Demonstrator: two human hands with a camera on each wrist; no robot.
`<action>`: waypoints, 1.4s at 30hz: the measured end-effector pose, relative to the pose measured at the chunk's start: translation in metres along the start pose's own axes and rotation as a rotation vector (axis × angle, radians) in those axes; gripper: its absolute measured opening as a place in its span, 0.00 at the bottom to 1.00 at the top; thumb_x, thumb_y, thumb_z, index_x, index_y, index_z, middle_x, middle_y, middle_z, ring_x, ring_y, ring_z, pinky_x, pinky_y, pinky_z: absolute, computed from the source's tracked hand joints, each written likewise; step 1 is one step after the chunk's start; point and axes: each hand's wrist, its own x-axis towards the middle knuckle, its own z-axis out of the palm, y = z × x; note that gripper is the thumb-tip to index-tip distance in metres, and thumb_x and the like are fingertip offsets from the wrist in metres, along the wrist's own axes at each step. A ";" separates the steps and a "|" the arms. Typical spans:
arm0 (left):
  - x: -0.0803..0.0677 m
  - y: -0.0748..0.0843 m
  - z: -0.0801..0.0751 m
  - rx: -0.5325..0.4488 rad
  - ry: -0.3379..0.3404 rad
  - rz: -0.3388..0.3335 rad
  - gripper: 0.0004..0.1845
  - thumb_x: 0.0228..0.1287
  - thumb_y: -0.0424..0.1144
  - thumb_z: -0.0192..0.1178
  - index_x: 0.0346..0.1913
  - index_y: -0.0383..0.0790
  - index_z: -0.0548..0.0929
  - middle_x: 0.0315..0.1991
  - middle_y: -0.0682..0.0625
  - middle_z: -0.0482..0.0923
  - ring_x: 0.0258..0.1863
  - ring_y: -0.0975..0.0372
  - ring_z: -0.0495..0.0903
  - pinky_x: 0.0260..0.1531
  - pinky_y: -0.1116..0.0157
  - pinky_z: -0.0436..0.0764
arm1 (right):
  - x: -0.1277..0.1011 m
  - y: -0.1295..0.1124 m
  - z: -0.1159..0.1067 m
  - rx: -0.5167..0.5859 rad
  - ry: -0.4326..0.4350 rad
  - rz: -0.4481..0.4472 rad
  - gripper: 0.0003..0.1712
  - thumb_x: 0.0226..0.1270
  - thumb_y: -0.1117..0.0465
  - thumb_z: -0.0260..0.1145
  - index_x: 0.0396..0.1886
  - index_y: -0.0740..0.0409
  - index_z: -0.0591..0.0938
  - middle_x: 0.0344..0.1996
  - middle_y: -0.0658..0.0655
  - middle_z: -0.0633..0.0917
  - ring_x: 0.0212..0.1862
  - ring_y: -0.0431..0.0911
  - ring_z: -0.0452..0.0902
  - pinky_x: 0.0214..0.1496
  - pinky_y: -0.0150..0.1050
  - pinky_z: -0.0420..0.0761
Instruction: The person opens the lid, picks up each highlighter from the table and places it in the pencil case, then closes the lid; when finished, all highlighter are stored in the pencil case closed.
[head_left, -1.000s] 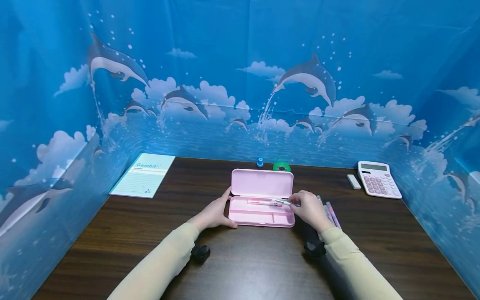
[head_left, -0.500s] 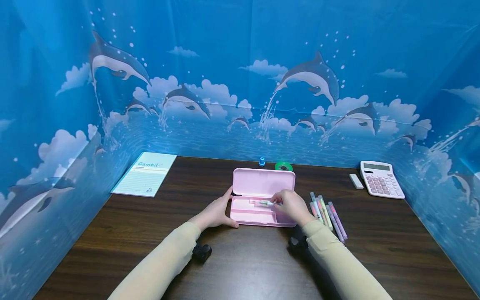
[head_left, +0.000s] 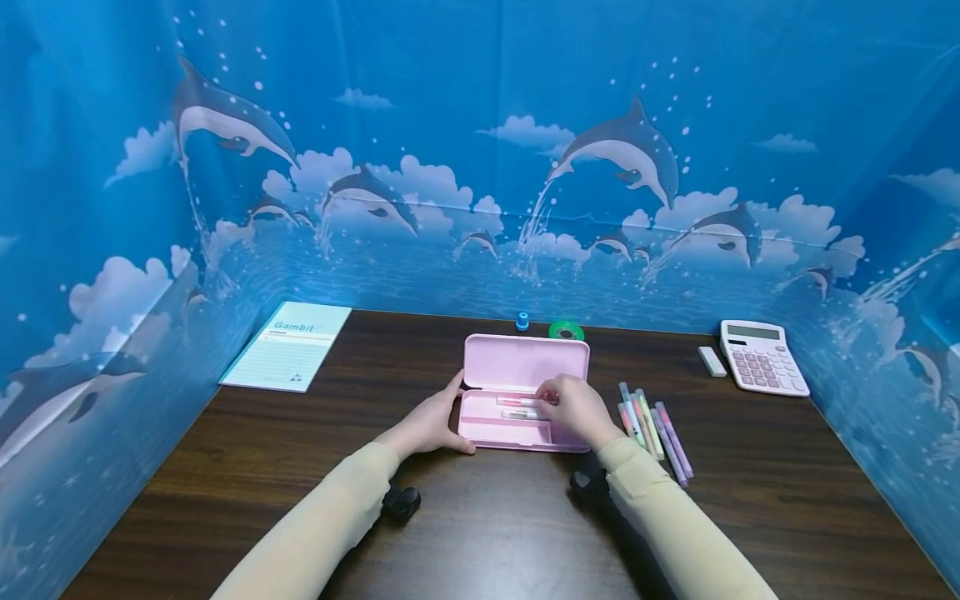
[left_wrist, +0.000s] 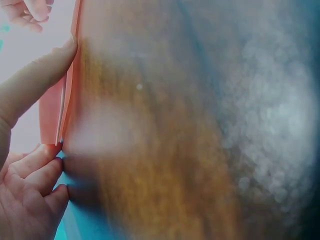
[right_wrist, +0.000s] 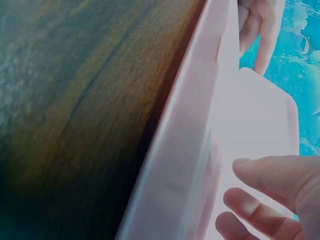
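A pink pencil case [head_left: 506,432] lies with its lid [head_left: 527,362] up on the dark table. My left hand [head_left: 429,427] holds its left end, thumb at the front corner and fingers at the back; the left wrist view shows the thumb [left_wrist: 42,72] against the case's edge. In the rear compartment lie a pink pen [head_left: 513,401] and a whitish pen [head_left: 519,414], their right ends hidden by my right hand [head_left: 576,410]. That hand hovers over the case's right half. In the right wrist view its bent fingers [right_wrist: 250,207] stand apart with nothing visible between them.
Several coloured pens [head_left: 654,429] lie right of the case. Behind it stand a small blue item [head_left: 522,322] and a green tape roll [head_left: 566,330]. A white eraser [head_left: 712,362] and a calculator [head_left: 765,358] are at the far right, a notepad [head_left: 288,346] at the left.
My right hand has moved left over the case with the whitish pen and let it go in front of the pink one. My left hand has stayed on the case.
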 end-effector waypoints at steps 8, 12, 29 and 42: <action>0.001 0.000 0.001 0.004 0.000 0.004 0.68 0.38 0.49 0.79 0.76 0.39 0.40 0.66 0.43 0.67 0.66 0.52 0.65 0.65 0.52 0.63 | -0.009 0.008 -0.011 0.045 0.056 -0.013 0.05 0.57 0.60 0.71 0.32 0.56 0.87 0.25 0.50 0.82 0.28 0.42 0.73 0.34 0.37 0.76; 0.001 0.000 0.000 0.001 0.000 -0.006 0.68 0.38 0.49 0.79 0.76 0.40 0.40 0.66 0.44 0.67 0.66 0.52 0.65 0.65 0.52 0.62 | -0.014 0.017 -0.017 0.061 0.070 -0.004 0.06 0.57 0.61 0.71 0.33 0.57 0.86 0.25 0.51 0.81 0.28 0.42 0.72 0.32 0.36 0.75; 0.001 0.001 -0.001 -0.016 -0.001 0.006 0.68 0.38 0.47 0.79 0.75 0.38 0.41 0.65 0.42 0.67 0.66 0.52 0.65 0.66 0.51 0.61 | -0.050 0.071 -0.048 0.033 0.097 0.099 0.10 0.58 0.63 0.69 0.38 0.63 0.85 0.29 0.56 0.84 0.30 0.45 0.76 0.34 0.41 0.80; 0.001 -0.002 0.000 -0.009 0.001 0.008 0.68 0.39 0.48 0.79 0.76 0.38 0.40 0.66 0.42 0.67 0.66 0.52 0.65 0.66 0.51 0.61 | -0.084 0.114 -0.067 -0.024 0.118 0.194 0.10 0.59 0.65 0.66 0.36 0.70 0.85 0.29 0.62 0.86 0.30 0.48 0.78 0.35 0.46 0.80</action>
